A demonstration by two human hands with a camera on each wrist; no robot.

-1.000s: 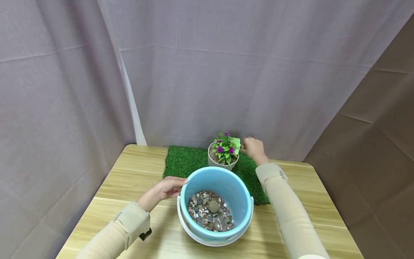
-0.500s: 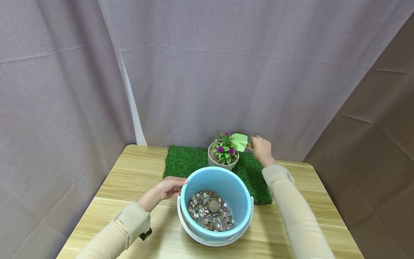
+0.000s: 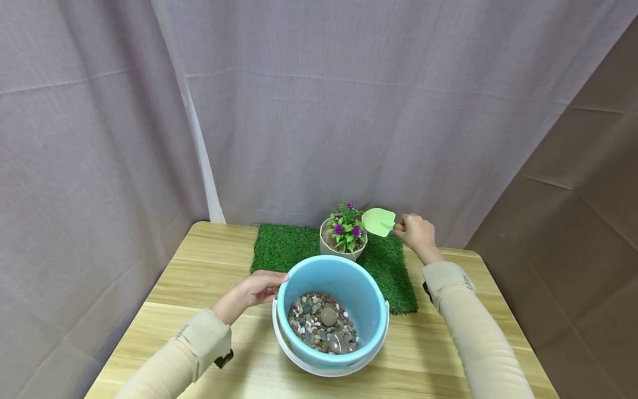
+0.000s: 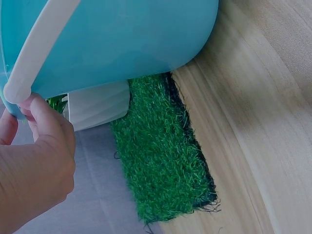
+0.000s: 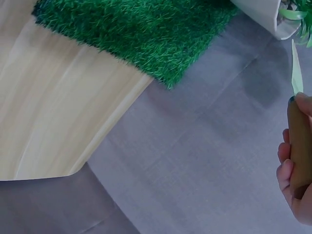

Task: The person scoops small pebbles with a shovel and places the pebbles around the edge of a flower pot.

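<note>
My left hand (image 3: 254,290) pinches the rim of a light blue bucket (image 3: 331,266) at its left side, near where the white handle (image 4: 39,46) joins. Inside the bucket lie many small mixed pebbles (image 3: 313,327) and a couple of larger smooth stones (image 3: 329,317). My right hand (image 3: 417,233) grips the wooden handle (image 5: 298,146) of a small trowel, and its pale green blade (image 3: 379,221) points left toward a potted plant. That white pot (image 3: 339,254) holds green leaves and purple flowers (image 3: 344,228). The blade is just right of the plant; whether it touches the leaves I cannot tell.
Under the pot lies a green artificial grass mat (image 3: 281,246), partly hidden behind the bucket. Everything stands on a light wooden table (image 3: 214,266). Grey cloth (image 3: 319,111) hangs behind the table, and a brown sheet (image 3: 573,233) is at the right.
My right hand has drawn back to the right with the trowel, so more of its blade now shows beside the plant. The left hand stays on the bucket rim.
</note>
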